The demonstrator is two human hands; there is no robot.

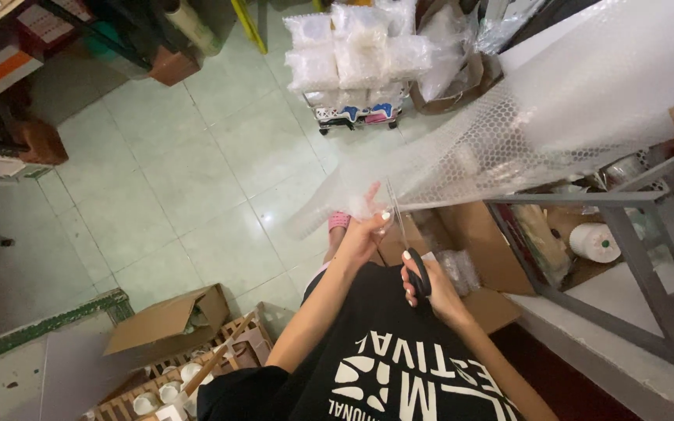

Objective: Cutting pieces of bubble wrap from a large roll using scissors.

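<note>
A wide sheet of clear bubble wrap [509, 132] hangs from a big roll at the upper right down toward me. My left hand [366, 228] pinches the sheet's lower edge and pulls it taut. My right hand [423, 282] grips black-handled scissors [406, 242], whose blades point up and touch the wrap right beside my left thumb. I wear a black shirt with white print.
A grey metal rack [633, 257] stands at the right with a white roll [594, 242] behind it. Open cardboard boxes [477, 249] sit below the wrap. Stacked wrapped bundles rest on a small cart [356, 62] ahead. A box and wooden crate [173, 351] with white cups are at lower left.
</note>
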